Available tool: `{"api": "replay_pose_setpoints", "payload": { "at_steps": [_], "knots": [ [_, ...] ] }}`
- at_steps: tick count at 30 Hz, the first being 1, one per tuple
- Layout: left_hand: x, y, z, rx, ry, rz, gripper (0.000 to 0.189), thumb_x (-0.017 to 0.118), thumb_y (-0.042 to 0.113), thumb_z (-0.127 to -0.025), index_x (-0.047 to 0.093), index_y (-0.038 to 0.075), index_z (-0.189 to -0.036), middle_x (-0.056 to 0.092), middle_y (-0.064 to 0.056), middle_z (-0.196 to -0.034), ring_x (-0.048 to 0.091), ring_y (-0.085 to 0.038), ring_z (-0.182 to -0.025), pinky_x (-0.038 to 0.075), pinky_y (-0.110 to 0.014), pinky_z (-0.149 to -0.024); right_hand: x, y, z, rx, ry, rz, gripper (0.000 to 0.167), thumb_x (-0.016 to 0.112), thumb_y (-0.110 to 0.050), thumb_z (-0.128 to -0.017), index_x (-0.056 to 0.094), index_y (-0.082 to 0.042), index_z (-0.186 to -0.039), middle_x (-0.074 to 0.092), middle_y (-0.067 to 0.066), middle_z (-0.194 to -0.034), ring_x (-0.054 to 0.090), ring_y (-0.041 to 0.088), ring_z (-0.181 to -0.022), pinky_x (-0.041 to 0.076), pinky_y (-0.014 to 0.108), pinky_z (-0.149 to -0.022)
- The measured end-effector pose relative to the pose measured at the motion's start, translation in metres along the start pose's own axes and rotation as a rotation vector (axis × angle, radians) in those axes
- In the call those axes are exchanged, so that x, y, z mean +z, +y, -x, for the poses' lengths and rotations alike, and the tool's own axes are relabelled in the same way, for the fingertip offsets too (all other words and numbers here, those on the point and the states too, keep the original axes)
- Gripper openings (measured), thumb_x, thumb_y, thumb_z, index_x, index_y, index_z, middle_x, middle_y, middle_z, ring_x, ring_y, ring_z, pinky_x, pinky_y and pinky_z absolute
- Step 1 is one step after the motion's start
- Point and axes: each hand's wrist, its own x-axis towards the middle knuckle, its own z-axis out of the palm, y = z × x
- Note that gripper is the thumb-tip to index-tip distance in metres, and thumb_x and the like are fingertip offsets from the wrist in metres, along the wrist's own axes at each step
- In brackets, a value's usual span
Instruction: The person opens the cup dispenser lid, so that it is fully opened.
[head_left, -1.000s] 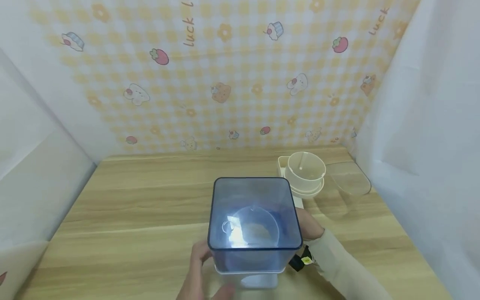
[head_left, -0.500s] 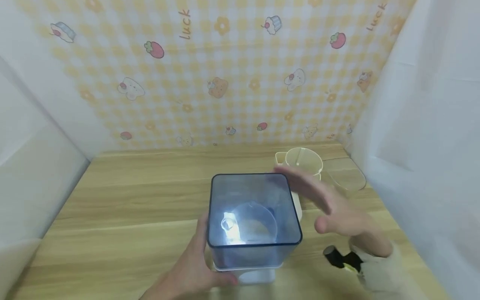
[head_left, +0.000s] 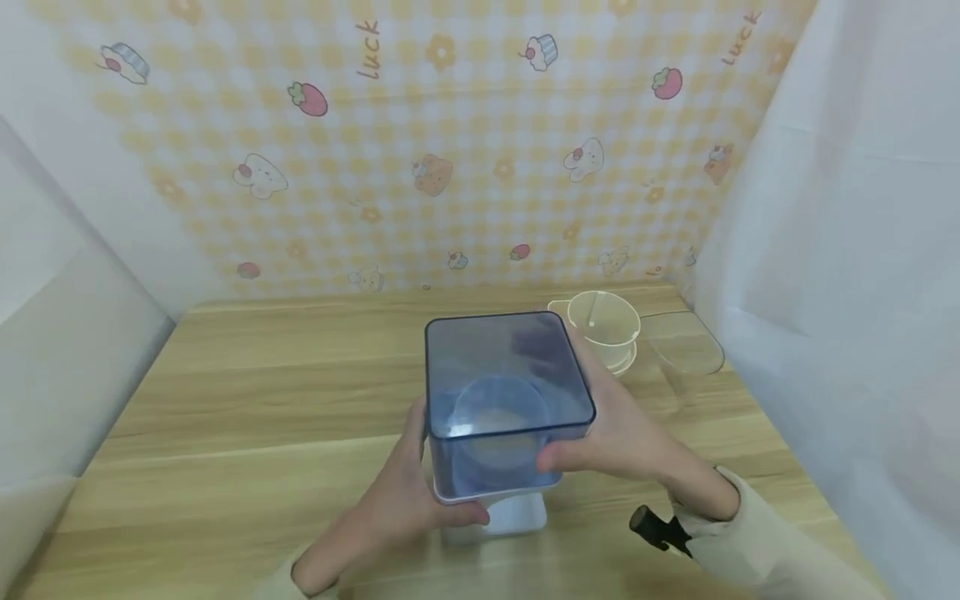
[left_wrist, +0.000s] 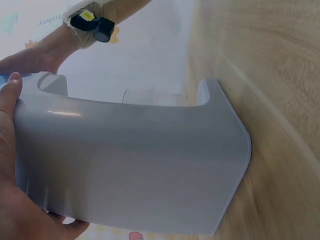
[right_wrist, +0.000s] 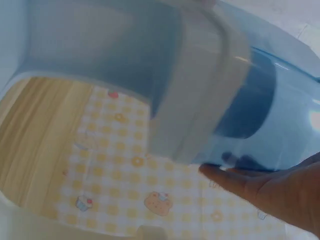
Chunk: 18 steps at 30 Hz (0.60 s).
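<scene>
A dispenser with a square, see-through blue tank [head_left: 506,371] on a white stand [head_left: 519,512] is in the middle of the head view. Low on its left side, my left hand [head_left: 405,492] holds it, thumb across the front near the tank's lower rim. My right hand [head_left: 622,425] grips the tank's right side, with the thumb on the front face and fingers behind. The left wrist view shows the stand's smooth curved wall [left_wrist: 130,160] close to the tabletop; whether it touches cannot be told. Part of the right fingers is hidden by the tank.
Behind on the right is a round cream-white cup [head_left: 617,355] set against another pale piece, mostly hidden. A thin clear plastic piece [head_left: 686,342] lies on the wooden table [head_left: 300,400] to its right. A patterned cloth [head_left: 480,125] hangs behind.
My right hand left the far right side, swung out and came back to grip the tank. The dispenser has shifted away and turned slightly. My left thumb now lies across its front.
</scene>
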Motion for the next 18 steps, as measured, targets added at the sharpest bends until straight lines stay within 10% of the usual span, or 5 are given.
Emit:
{"api": "replay_pose_setpoints", "payload": {
  "at_steps": [18],
  "knots": [
    [-0.005,-0.01,-0.014,0.238,-0.096,0.076,0.133,0.097,0.035,-0.06,0.009,0.017,-0.158,0.041,-0.001,-0.153,0.044,-0.027,-0.136,0.04,-0.038,-0.113,0.008,0.016,-0.001,-0.142,0.076,0.006,0.111,0.087,-0.053,-0.069,0.026,-0.012,-0.152,0.048,0.012,-0.138,0.051,0.028,-0.125,0.051,0.036,-0.1]
  ]
}}
